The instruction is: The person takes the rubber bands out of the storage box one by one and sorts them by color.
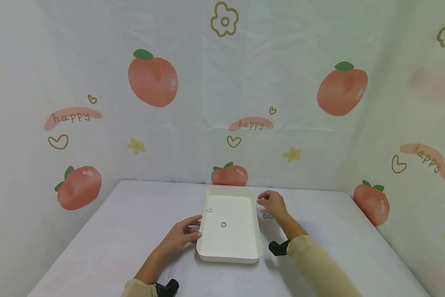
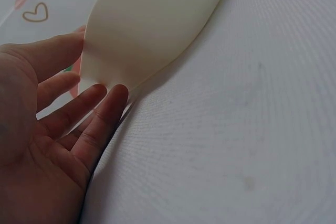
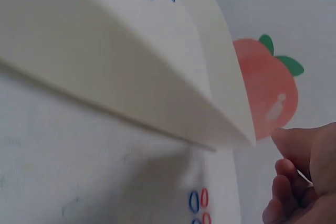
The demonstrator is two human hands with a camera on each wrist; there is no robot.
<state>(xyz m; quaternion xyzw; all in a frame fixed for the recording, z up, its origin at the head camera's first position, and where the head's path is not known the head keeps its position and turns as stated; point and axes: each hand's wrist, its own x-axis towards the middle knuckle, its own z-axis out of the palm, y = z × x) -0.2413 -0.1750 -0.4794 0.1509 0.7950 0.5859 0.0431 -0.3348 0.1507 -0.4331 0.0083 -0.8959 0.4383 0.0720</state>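
A shallow white rectangular tray (image 1: 230, 247) lies lengthwise before me. Two small blue rings sit inside it: one ring (image 1: 223, 224) near the middle, the other ring (image 1: 209, 210) by the left wall. Against the tray's left side rest the extended fingertips of my left hand (image 1: 180, 236). My right hand (image 1: 273, 203) hovers just beyond the right rim, its fingers loosely bent, and nothing shows between thumb and index finger. Below it on the table are several small rings, with a blue ring (image 3: 194, 201) beside a red ring (image 3: 205, 198). The hand partly covers this group in the head view.
The table (image 1: 133, 231) wears a white cloth. A pale curtain (image 1: 192, 82) printed with peaches stands behind its far edge. Each wrist carries a black camera mount, such as the right mount (image 1: 278, 248) near the tray's right side.
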